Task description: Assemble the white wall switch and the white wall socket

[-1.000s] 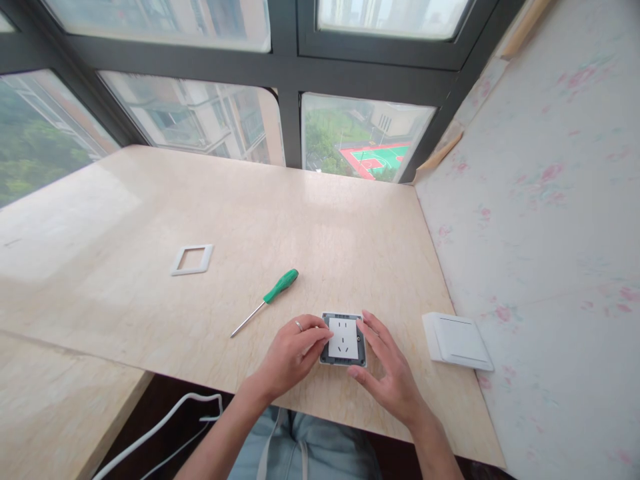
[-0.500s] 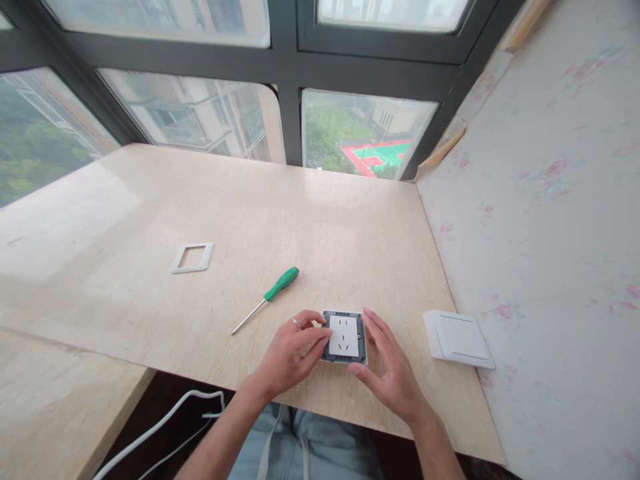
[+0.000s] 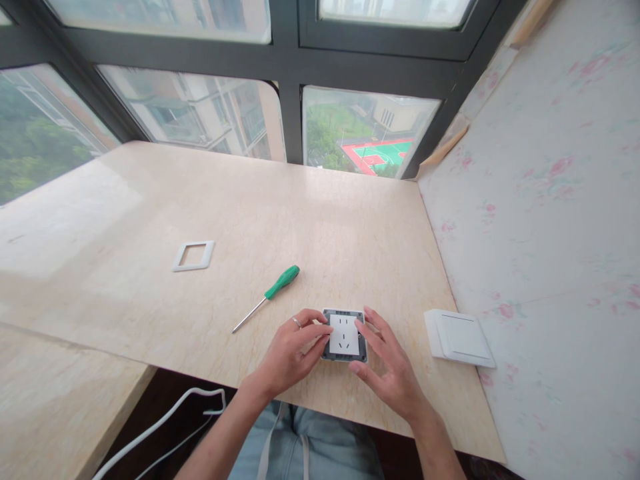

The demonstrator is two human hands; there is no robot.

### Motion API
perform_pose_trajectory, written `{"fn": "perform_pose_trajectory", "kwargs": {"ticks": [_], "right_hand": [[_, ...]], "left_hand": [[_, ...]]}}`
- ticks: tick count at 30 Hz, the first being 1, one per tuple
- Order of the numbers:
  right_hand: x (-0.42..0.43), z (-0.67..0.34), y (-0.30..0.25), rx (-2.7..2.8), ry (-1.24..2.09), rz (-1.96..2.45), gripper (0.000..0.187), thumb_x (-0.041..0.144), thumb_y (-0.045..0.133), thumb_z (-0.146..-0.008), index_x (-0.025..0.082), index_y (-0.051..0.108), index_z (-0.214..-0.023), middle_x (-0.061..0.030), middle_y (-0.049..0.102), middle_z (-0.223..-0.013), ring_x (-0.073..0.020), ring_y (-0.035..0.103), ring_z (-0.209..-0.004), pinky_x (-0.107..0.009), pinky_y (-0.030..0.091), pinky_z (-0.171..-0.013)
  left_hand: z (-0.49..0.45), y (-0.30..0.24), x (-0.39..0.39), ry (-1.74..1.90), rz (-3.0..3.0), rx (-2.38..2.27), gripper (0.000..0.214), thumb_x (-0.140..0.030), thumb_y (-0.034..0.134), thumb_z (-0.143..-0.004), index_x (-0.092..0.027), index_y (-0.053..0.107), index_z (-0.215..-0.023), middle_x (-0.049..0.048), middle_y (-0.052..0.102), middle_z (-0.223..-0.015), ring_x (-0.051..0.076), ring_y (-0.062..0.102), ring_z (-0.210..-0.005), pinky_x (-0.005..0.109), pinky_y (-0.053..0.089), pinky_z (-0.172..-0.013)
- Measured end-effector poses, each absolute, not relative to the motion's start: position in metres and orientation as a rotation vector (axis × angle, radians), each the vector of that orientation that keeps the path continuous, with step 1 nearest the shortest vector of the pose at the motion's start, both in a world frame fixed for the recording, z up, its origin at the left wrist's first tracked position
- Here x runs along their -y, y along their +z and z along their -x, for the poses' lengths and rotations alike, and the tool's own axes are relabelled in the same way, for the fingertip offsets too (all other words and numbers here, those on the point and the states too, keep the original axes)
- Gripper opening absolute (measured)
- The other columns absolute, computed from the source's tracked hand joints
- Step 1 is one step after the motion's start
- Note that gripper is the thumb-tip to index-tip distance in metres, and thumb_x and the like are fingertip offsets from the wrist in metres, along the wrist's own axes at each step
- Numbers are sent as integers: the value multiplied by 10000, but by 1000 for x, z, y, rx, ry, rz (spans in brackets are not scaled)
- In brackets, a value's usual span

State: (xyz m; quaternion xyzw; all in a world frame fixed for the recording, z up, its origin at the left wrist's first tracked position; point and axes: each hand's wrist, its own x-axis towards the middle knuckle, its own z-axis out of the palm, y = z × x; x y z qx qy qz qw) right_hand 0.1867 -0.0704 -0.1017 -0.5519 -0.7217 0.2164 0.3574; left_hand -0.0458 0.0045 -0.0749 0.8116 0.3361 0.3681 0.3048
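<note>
A grey wall socket module with a white face [image 3: 344,335] lies flat on the beige marble table [image 3: 250,220] near its front edge. My left hand [image 3: 293,350] grips its left side, fingers curled onto the edge, a ring on one finger. My right hand [image 3: 387,363] holds its right side, fingertips touching the rim. A screwdriver with a green handle [image 3: 267,297] lies just left of my hands. A white square frame [image 3: 193,256] rests farther left on the table.
A white wall switch [image 3: 460,338] lies to the right, against the floral-papered wall [image 3: 545,200]. Dark-framed windows [image 3: 285,73] run along the back. A white cable [image 3: 165,420] hangs below the table's front edge, beside my lap.
Both hands have closed in a little on the socket module; my right fingertips now touch its right edge. The module stays in place.
</note>
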Motion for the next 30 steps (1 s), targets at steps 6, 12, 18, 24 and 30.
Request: {"fn": "perform_pose_trajectory", "kwargs": {"ticks": [6,12,18,24,30], "right_hand": [[70,-186,-100,1850,559,1404,464,361,649,-941,347,580,-1400,-97,351,-1615,-331,495,-1388,-468,583,-973],[70,-186,-99,1839,579,1408,451,356,652,-941,336,595,-1388,-99,365,-1607,-323,509,-1374,-459,581,-979],[70,-186,-99,1832,587,1410,448,365,650,-942,330,598,-1385,-110,373,-1601,-320,524,-1359,-474,585,-973],[70,-186,-98,1824,591,1421,441,376,647,-941,335,606,-1378,-109,387,-1594,-325,525,-1359,-483,585,-974],[69,-186,-98,1816,587,1424,445,384,645,-939,345,603,-1380,-99,394,-1593,-326,530,-1353,-486,588,-969]], "left_hand": [[49,-75,-5,970,-2164,-929,177,-150,571,-945,-215,702,-1045,83,656,-1065,176,677,-937,294,575,-792],[47,-71,-6,954,-2124,-936,120,-165,591,-931,-210,700,-953,73,656,-1048,180,670,-956,304,562,-826],[45,-68,-7,928,-2102,-987,90,-176,611,-908,-208,694,-894,71,657,-1044,188,667,-966,317,555,-844],[39,-66,-8,930,-2057,-1047,102,-175,613,-889,-206,699,-844,68,676,-1029,189,684,-938,320,563,-825],[34,-65,-10,921,-2051,-1090,104,-167,619,-862,-202,695,-801,69,695,-1054,188,699,-908,330,576,-815]]}}
